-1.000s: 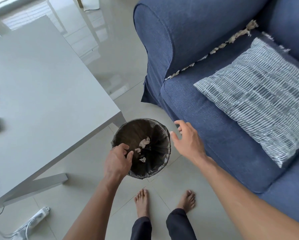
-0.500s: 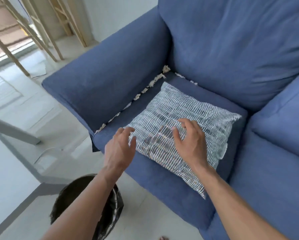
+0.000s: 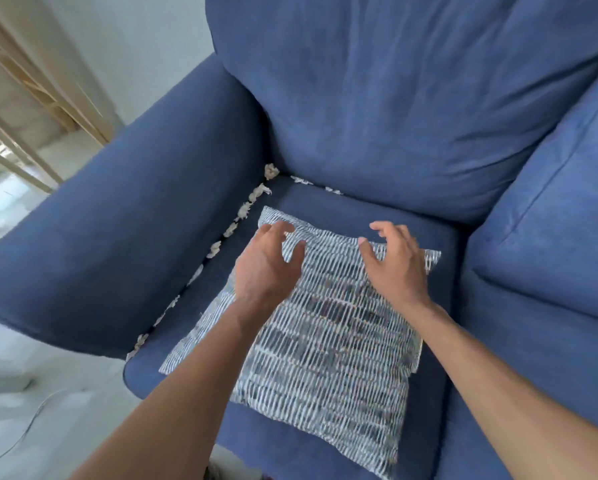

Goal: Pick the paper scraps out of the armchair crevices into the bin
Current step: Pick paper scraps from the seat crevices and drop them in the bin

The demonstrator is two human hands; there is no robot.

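Paper scraps [image 3: 244, 211] are seen wedged in a broken line along the crevice between the seat cushion [image 3: 193, 344] and the left armrest [image 3: 117, 244] of the blue armchair [image 3: 394, 98], running from the front corner to the back corner, where a larger tuft [image 3: 271, 170] stands up; a few more bits [image 3: 301, 180] are lodged along the seam under the backrest. A striped throw pillow [image 3: 332, 341] lies flat on the seat, its left edge just beside the scrap-filled gap, so access to the crevice is probably hindered by it. Both hands are held above the pillow's far edge: the left hand [image 3: 264, 268] with fingers [image 3: 283, 227] spread and released, nothing grasped, and the right hand [image 3: 393, 263] likewise with fingers [image 3: 377, 227] curled loosely and empty. Whether the pillow is actually touched cannot be told. The posture suggests the pillow is about to be gripped and shifted aside, or the reach is aimed at the back corner. The bin is not in view. Pale floor [image 3: 48, 410] is visible to the left.
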